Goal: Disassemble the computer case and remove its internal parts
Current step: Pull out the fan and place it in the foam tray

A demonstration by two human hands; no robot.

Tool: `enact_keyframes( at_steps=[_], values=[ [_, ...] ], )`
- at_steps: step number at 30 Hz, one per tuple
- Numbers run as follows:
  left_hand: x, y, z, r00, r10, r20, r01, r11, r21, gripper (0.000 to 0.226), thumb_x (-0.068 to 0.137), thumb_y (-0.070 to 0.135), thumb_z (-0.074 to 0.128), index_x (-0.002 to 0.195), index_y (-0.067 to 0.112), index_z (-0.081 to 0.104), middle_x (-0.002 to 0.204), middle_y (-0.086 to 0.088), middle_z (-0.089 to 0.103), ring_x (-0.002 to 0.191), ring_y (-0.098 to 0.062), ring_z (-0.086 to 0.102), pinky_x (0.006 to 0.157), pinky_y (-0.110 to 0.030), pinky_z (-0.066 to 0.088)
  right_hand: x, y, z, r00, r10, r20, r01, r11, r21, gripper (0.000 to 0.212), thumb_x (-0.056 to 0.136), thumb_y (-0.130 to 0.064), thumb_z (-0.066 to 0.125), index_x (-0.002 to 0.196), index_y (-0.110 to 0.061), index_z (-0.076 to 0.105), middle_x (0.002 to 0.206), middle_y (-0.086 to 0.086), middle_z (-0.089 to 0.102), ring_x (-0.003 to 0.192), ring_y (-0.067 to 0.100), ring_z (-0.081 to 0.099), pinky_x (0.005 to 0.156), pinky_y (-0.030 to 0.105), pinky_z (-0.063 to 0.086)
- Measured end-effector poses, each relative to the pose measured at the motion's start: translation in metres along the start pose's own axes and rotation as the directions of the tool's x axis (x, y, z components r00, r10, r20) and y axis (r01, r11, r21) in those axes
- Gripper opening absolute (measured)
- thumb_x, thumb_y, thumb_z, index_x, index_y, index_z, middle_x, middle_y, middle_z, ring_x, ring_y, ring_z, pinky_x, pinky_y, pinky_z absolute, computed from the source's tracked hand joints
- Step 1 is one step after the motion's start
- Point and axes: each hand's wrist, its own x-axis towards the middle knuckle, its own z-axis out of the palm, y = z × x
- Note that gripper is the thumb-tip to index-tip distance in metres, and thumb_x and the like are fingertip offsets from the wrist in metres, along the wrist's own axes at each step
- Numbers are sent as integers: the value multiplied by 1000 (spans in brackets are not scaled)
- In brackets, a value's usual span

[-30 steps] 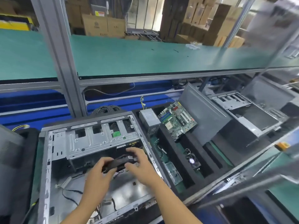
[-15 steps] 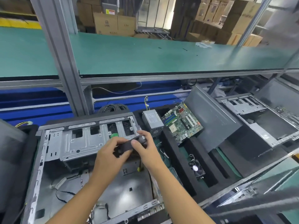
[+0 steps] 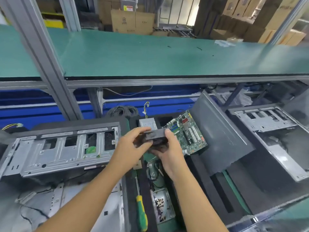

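the small black boxy part (image 3: 154, 136) is out of the open grey steel computer case (image 3: 55, 153) now. a second ago both hands had it low inside the case, just below the drive cage. now it's up in the air and off to the right, past the case's right edge and over the far end of the black foam tray (image 3: 222, 198). it hangs just in front of the silver power supply box (image 3: 147, 123) and beside the green motherboard (image 3: 189, 133), both already standing at the tray's far end.

the left hand (image 3: 132, 148) grips the part's left end, fingers curled over the top and thumb underneath. the right hand (image 3: 168, 153) takes the other end, thumb up on the top edge and fingers wrapped below. both are clamped on it.

the part is blurred, so i can't say exactly what it is, or whether a cable trails from it.

to my eye that's one more internal piece freed, and it only needs setting down in the tray. the case still carries its cage and loose wires, so there's more to strip. a screwdriver with a green and yellow handle (image 3: 141, 213) lies at the tray's near end.
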Motion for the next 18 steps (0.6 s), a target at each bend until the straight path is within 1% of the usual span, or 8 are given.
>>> enact_keyframes(
  at_steps=[2, 4, 6, 8, 11, 13, 15, 18],
  values=[
    [12, 10, 8, 999, 25, 37, -24, 999, -48, 47, 88, 29, 72, 124, 54, 57, 122, 27, 63, 109, 1, 62, 90, -16, 49, 7, -19, -13, 1000, 12, 2, -12, 999, 46, 55, 99, -49, 51, 129, -3, 58, 115, 18, 72, 99, 31, 69, 82, 47, 56],
    [21, 13, 15, 997, 61, 56, -60, 998, -17, 46, 90, 33, 67, 130, 50, 53, 129, 29, 56, 117, 2, 56, 92, -20, 48, 13, -34, -25, 1000, 16, 17, -15, 999, -30, 56, 96, -52, 56, 128, -6, 60, 106, 10, 75, 93, 29, 72, 76, 41, 58],
    [27, 11, 17, 988, -36, 153, 31, 999, 34, 42, 92, 37, 66, 126, 55, 49, 124, 38, 52, 118, 12, 49, 90, -14, 42, 15, -41, -30, 999, 12, 48, -8, 997, -83, 60, 89, -54, 60, 125, -5, 61, 106, 12, 74, 90, 30, 71, 73, 40, 58],
    [28, 4, 13, 899, -216, 381, 128, 961, 244, 36, 90, 49, 66, 116, 60, 46, 117, 35, 57, 111, 8, 55, 87, -11, 41, 13, -41, -29, 994, 7, 110, -2, 999, -47, 55, 88, -53, 58, 115, -5, 66, 101, 15, 72, 83, 29, 69, 69, 39, 57],
    [25, -11, -9, 759, -392, 519, 11, 806, 592, 33, 91, 52, 64, 121, 41, 56, 108, 18, 69, 99, -4, 64, 89, -24, 48, 9, -38, -19, 981, 62, 182, -69, 997, 33, 44, 87, -55, 55, 94, -16, 75, 93, 15, 71, 71, 24, 66, 59, 32, 55],
    [22, -15, -34, 713, -444, 542, 43, 800, 599, 18, 96, 45, 60, 105, 30, 65, 88, 16, 75, 82, -1, 67, 77, -23, 50, 10, -37, -14, 972, 91, 215, -109, 991, 73, 44, 88, -56, 58, 94, -16, 75, 93, 15, 69, 72, 26, 65, 57, 32, 54],
    [18, -16, -58, 683, -469, 560, 91, 816, 571, 19, 97, 43, 57, 93, 29, 67, 72, 13, 73, 69, -3, 66, 70, -22, 49, 12, -36, -6, 970, 110, 217, -126, 990, 60, 45, 90, -56, 59, 101, -14, 71, 93, 14, 69, 73, 28, 64, 58, 33, 55],
    [12, -17, -82, 675, -464, 574, 214, 867, 449, 23, 102, 35, 53, 89, 27, 71, 58, 3, 64, 62, -12, 68, 77, -33, 55, 12, -27, 7, 963, 160, 218, -163, 987, -5, 45, 95, -53, 56, 108, -11, 67, 95, 11, 71, 78, 28, 66, 63, 36, 55]
  ],
)
